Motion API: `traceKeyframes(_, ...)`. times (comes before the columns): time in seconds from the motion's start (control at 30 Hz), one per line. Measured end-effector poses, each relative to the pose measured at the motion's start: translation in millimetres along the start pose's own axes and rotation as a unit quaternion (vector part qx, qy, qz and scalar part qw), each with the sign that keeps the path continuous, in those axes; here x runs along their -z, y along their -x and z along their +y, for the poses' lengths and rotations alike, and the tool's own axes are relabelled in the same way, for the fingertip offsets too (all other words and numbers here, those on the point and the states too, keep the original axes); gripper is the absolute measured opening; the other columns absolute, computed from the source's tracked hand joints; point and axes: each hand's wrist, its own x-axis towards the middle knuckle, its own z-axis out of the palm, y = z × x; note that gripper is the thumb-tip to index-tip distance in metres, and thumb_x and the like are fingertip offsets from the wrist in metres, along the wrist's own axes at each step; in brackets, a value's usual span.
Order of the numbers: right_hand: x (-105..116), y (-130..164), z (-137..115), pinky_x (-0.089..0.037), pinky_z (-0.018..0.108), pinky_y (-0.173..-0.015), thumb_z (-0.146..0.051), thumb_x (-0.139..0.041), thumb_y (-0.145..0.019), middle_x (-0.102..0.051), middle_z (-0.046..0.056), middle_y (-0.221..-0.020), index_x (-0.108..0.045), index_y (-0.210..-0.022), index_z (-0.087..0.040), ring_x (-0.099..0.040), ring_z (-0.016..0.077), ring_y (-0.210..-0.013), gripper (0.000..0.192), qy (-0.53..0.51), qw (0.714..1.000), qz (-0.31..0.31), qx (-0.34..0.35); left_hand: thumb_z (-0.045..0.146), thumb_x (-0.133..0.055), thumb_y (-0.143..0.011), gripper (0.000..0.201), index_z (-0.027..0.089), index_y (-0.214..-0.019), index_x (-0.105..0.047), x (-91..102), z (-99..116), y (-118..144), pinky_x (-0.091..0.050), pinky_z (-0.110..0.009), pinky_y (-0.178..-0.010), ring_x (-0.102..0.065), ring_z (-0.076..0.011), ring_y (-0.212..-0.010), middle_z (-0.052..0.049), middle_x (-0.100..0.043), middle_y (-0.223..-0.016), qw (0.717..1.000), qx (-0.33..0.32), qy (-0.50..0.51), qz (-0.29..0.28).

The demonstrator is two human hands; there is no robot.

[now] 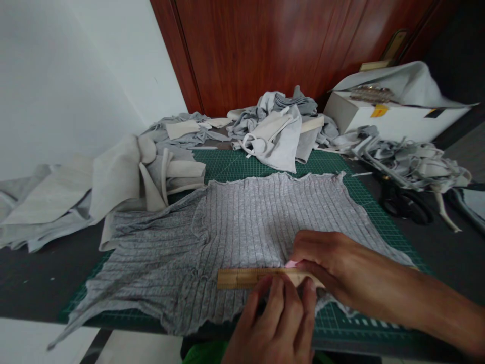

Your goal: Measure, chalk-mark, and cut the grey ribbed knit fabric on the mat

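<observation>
- A grey ribbed knit (242, 227) is spread flat on the green cutting mat (329, 167) on the bench.
- A wooden ruler (252, 277) is pressed onto it by the left hand (276, 326), fingers flat, grip unclenched.
- A pink chalk (291, 264) is pinched in the right hand (326, 263) at the ruler's edge.
- The knit is judged soft, light and stretchy; it is best held flat near the marking line.

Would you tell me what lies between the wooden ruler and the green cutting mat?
In the head view, the grey ribbed fabric lies between the wooden ruler and the green cutting mat.

A dark table (45, 283) carries a green cutting mat (333, 167) (gridded), grey fabric scraps (409, 156) and a white box (390, 121).
</observation>
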Motion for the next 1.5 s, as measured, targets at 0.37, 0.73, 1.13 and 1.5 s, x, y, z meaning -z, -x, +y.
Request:
traceKeyframes(0.37,-10,-13,-4,-0.045,0.029,-0.07,-0.006,-0.052,-0.105,-0.065,0.004,-0.088,-0.064,-0.091,-0.017,-0.061,0.0173,-0.08,0.021,-0.023,0.999,0.025,0.025,0.039,-0.058,-0.099,0.041,0.022,-0.135,-0.07,-6.9,0,1,-0.04,-0.039,-0.103,-0.055,-0.0264,-0.121,-0.006,-0.077,-0.117,1.0,-0.007,0.012,0.018)
traceKeyframes(0.73,13,30,16,-0.042,0.03,-0.068,-0.02,-0.049,-0.111,-0.066,0.002,-0.087,-0.065,-0.092,-0.02,-0.063,0.0162,-0.076,0.025,0.014,0.998,0.027,-0.05,0.046,-0.044,-0.107,0.051,0.02,-0.145,-0.065,-7.0,-3,0,-0.04,-0.04,-0.104,-0.056,-0.0259,-0.118,-0.008,-0.076,-0.117,1.0,-0.013,0.018,0.013)
traceKeyframes(1.13,-4,12,4,-0.046,0.03,-0.072,-0.009,-0.048,-0.108,-0.065,0.005,-0.089,-0.064,-0.092,-0.017,-0.061,0.0184,-0.083,0.024,-0.003,0.999,0.034,0.006,0.054,-0.043,-0.107,0.055,0.02,-0.143,-0.066,-7.1,-1,0,-0.04,-0.042,-0.101,-0.056,-0.0272,-0.117,-0.011,-0.075,-0.116,1.0,-0.009,0.015,0.009)
traceKeyframes(1.5,15,52,32,-0.046,0.03,-0.076,-0.03,-0.047,-0.114,-0.065,0.003,-0.092,-0.064,-0.098,-0.021,-0.064,0.0163,-0.082,0.025,0.013,0.994,0.084,-0.062,0.059,-0.05,-0.103,0.061,0.02,-0.149,-0.061,-4.3,-1,-2,-0.038,-0.041,-0.104,-0.054,-0.0269,-0.119,-0.01,-0.073,-0.121,1.0,-0.004,0.021,-0.02)
